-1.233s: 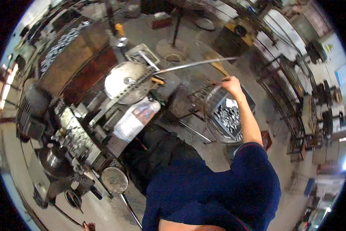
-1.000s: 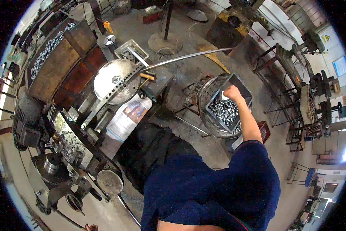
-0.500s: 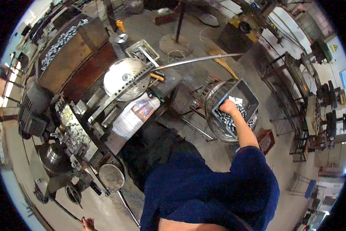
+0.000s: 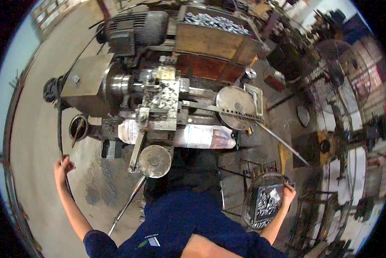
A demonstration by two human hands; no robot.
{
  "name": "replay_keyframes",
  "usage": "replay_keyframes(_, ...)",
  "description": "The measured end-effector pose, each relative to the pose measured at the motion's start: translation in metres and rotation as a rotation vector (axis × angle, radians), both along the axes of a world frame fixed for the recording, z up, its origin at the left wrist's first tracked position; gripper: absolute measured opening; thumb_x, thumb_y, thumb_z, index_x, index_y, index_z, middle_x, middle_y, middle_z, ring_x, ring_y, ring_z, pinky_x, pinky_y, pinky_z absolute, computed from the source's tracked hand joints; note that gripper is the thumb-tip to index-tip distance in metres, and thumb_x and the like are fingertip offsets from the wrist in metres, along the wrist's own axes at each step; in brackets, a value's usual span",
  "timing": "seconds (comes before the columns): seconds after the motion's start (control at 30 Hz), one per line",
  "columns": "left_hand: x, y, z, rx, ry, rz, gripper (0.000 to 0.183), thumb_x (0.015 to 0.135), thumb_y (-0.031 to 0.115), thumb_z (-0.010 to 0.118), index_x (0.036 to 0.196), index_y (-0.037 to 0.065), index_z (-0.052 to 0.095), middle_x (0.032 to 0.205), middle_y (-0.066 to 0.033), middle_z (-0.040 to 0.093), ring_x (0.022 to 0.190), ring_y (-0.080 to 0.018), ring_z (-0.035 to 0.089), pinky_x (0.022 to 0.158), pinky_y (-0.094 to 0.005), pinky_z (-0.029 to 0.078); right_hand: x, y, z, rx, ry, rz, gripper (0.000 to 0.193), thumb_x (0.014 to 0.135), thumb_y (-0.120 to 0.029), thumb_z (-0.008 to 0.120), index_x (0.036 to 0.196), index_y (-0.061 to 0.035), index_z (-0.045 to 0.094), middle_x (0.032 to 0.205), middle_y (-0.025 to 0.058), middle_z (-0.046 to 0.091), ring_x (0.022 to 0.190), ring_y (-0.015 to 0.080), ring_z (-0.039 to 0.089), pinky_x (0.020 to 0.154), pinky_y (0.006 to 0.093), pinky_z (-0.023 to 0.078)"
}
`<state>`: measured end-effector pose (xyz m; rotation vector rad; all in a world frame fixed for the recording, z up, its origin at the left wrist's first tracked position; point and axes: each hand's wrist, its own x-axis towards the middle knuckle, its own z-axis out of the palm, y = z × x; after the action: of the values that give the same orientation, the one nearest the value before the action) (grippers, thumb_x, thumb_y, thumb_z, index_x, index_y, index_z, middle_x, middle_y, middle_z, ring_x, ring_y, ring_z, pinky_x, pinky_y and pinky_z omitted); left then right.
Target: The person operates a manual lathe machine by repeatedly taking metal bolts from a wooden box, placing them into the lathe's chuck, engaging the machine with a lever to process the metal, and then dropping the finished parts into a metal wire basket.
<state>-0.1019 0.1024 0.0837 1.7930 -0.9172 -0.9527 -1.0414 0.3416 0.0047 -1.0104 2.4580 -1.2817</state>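
Note:
My left hand (image 4: pixel 63 165) is closed around the lower end of a long dark rod (image 4: pixel 59 124), which curves up beside the lathe-like machine (image 4: pixel 111 86). On the other side, my right hand (image 4: pixel 289 192) is over the upper right edge of a grey tray (image 4: pixel 256 206). Its fingers are curled together; what they hold, if anything, is too small and blurred to make out. Small shiny metal parts (image 4: pixel 268 203) fill the tray, which rests in a round wire basket (image 4: pixel 245 200).
Ahead of me are a round metal plate (image 4: pixel 155 161) on a lever and a larger disc (image 4: pixel 236 103) beside a perforated bar. Behind the machine stand a motor (image 4: pixel 137 32) and a large bin (image 4: pixel 218 45) of metal parts. A printed sack (image 4: pixel 205 136) lies along the machine's near side.
My view has swung left toward the machine. The right hand has risen from among the metal parts to the tray's edge. My left hand, formerly at the lower rim, now shows fully on the rod.

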Motion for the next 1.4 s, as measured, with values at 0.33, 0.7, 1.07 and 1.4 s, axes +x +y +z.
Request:
replay_keyframes(0.33, -0.033, 0.009, 0.023, 0.168, -0.846, 0.009, 0.044, 0.07, 0.02, 0.066, 0.105, -0.001, 0.051, 0.077, -0.0198, 0.059, 0.075, -0.0339, 0.059, 0.067, -0.041, 0.045, 0.332, -0.347, 0.185, -0.231, 0.268, 1.269, 0.05, 0.052, -0.004, 0.057, 0.101, -0.0058, 0.063, 0.115, 0.0149, 0.05, 0.109, 0.0291, 0.049, 0.094, 0.0349, 0.038)
replay_keyframes(0.7, -0.049, 0.055, 0.032, 0.274, -0.743, 0.079, 0.038, 0.072, 0.022, 0.065, 0.097, -0.002, 0.048, 0.075, -0.0241, 0.056, 0.076, -0.039, 0.056, 0.064, -0.0436, 0.043, 0.541, -0.47, 0.181, 0.259, 0.894, 1.455, 0.029, 0.052, -0.018, 0.064, 0.074, 0.0009, 0.064, 0.097, 0.0207, 0.051, 0.085, 0.0345, 0.057, 0.075, 0.0405, 0.049)
replay_keyframes(1.07, -0.038, 0.048, 0.015, 0.274, -0.92, 0.096, 0.034, 0.073, 0.021, 0.062, 0.097, -0.001, 0.054, 0.078, -0.0218, 0.059, 0.078, -0.0388, 0.057, 0.068, -0.0451, 0.045, 0.558, -0.471, 0.177, 0.171, 0.602, 1.359, 0.029, 0.052, -0.015, 0.062, 0.072, 0.0053, 0.063, 0.101, 0.0265, 0.05, 0.084, 0.0403, 0.057, 0.079, 0.0408, 0.048)
replay_keyframes(1.4, 0.123, 0.03, 0.022, 0.45, -1.5, 0.065, 0.014, 0.072, 0.009, 0.052, 0.081, 0.003, 0.061, 0.074, -0.0179, 0.062, 0.07, -0.0338, 0.061, 0.062, -0.0421, 0.049, 0.555, -0.472, 0.176, -0.02, 0.543, 1.389, 0.018, 0.051, -0.013, 0.059, 0.064, -0.0005, 0.059, 0.123, 0.0277, 0.042, 0.088, 0.0439, 0.055, 0.08, 0.04, 0.046)
